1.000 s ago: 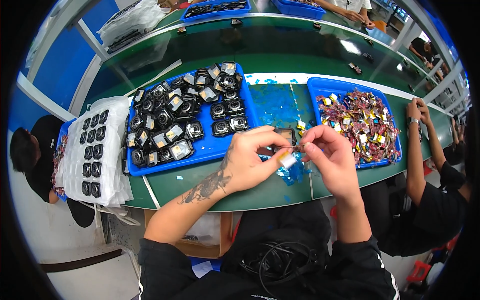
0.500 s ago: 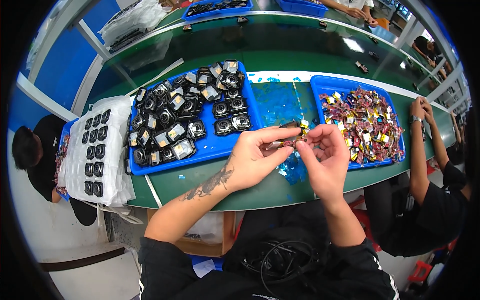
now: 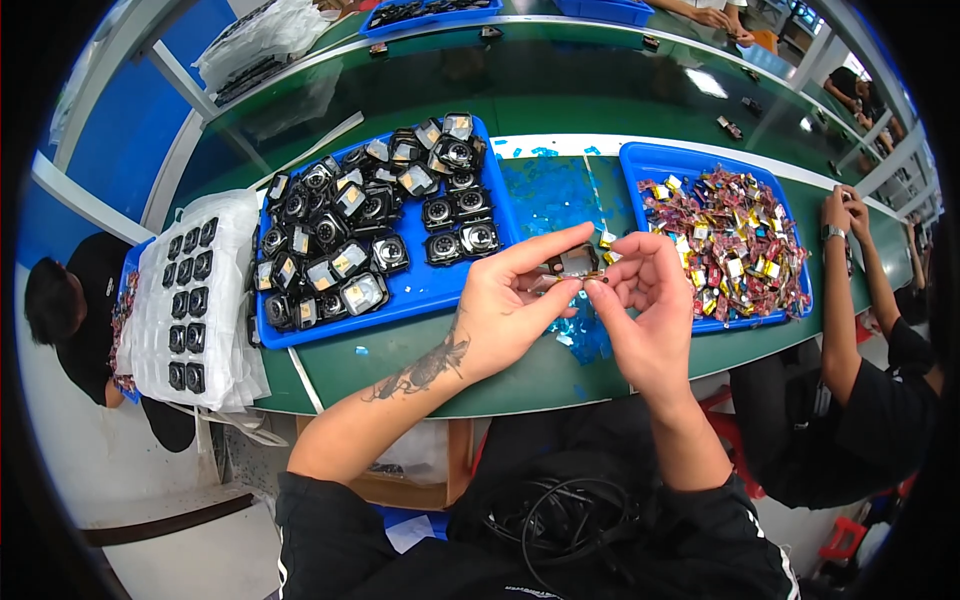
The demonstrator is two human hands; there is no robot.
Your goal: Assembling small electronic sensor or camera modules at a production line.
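Observation:
Above the green bench, my left hand (image 3: 510, 292) holds a small black casing (image 3: 574, 263) with a window-like face. Its thumb and fingers are closed round the casing's sides. My right hand (image 3: 648, 312) meets it there, thumb and index finger pinched on a tiny reddish part at the casing's near edge; fingertips hide most of that part. A small yellow-and-white battery piece (image 3: 607, 240) shows just beyond the fingers; whether it is joined to the casing I cannot tell. To the left, a blue tray (image 3: 425, 285) carries many similar black casings (image 3: 374, 207).
A second blue tray (image 3: 735, 326) on the right is heaped with small circuit boards and yellow batteries (image 3: 735, 268). Blue film scraps (image 3: 545, 200) litter the bench between trays. White packing sheets (image 3: 150, 300) with black casings stand far left. A co-worker's hands (image 3: 846, 212) are at right.
Both hands have shifted slightly left and turned. The black casing now shows more fully between them, and the left index finger has lifted higher along its far side.

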